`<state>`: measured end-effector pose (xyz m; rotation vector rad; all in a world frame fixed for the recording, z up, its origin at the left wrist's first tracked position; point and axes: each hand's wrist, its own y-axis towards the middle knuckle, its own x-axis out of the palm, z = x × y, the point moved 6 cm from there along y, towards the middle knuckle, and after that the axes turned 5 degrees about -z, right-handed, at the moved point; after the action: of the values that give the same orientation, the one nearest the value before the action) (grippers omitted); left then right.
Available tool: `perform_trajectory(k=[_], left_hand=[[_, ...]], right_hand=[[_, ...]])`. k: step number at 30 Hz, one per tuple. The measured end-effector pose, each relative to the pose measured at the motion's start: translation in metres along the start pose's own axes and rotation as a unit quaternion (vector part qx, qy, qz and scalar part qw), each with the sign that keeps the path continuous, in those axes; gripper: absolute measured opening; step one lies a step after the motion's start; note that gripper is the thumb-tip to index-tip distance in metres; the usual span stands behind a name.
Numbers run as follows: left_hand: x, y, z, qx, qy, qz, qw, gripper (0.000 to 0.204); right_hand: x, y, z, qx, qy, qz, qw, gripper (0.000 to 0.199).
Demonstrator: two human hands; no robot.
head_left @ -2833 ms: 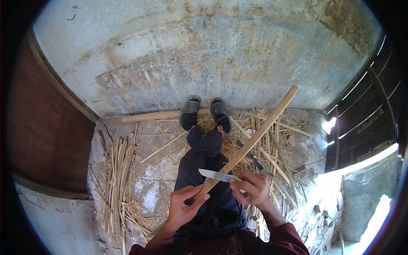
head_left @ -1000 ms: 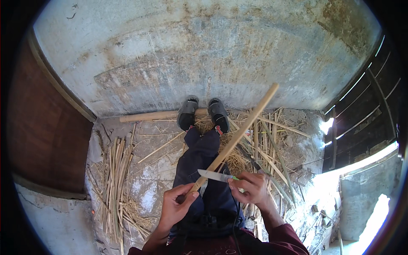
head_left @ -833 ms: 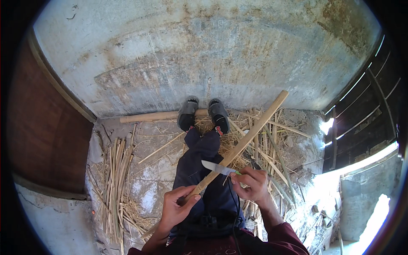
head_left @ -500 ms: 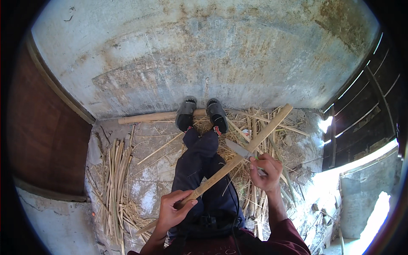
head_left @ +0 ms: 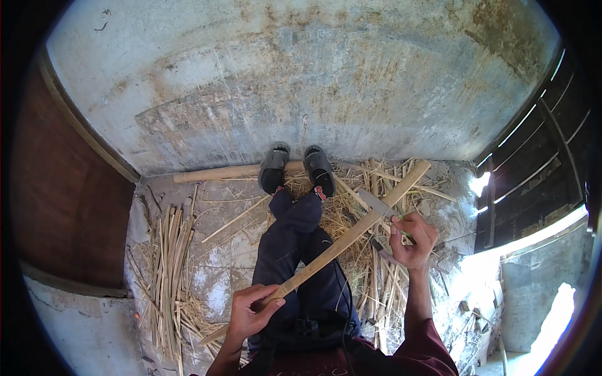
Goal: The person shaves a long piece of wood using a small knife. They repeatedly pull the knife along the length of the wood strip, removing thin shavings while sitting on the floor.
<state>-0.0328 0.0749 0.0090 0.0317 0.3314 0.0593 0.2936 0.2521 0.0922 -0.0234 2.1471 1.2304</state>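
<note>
One slat (head_left: 332,252) was clamped in my left hand (head_left: 253,308), toward its near end. My right hand (head_left: 415,240) gripped a knife (head_left: 374,202), blade across the slat's far half.

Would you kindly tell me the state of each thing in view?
Pale strip: held aslant
Knife: unsheathed, blade crossing the strip
Left hand: gripping the strip
Right hand: closed on the knife
Shoes: worn
Stick pile: lying loosely heaped
Thick pole: lying flat
Straw: scattered
</note>
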Motion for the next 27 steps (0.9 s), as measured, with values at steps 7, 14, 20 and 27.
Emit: perform_trajectory(k=[7, 14, 20, 27], left_hand=[[-0.006, -0.008, -0.012, -0.013, 0.008, 0.006, 1.000, 0.027], [-0.022, -0.018, -0.044, -0.081, -0.004, 0.030, 0.996, 0.025], [-0.018, -0.013, -0.060, -0.096, -0.062, 0.051, 0.992, 0.024], [0.009, 0.019, -0.023, -0.108, -0.170, -0.049, 0.978, 0.031]], right_hand=[[-0.030, -0.015, 0.078, 0.131, -0.062, 0.066, 0.987, 0.009], [-0.048, -0.066, 0.206, 0.360, -0.211, -0.050, 0.907, 0.015], [-0.020, -0.092, 0.175, 0.426, -0.225, -0.071, 0.874, 0.016], [0.043, -0.033, 0.029, 0.198, 0.145, -0.001, 0.969, 0.006]])
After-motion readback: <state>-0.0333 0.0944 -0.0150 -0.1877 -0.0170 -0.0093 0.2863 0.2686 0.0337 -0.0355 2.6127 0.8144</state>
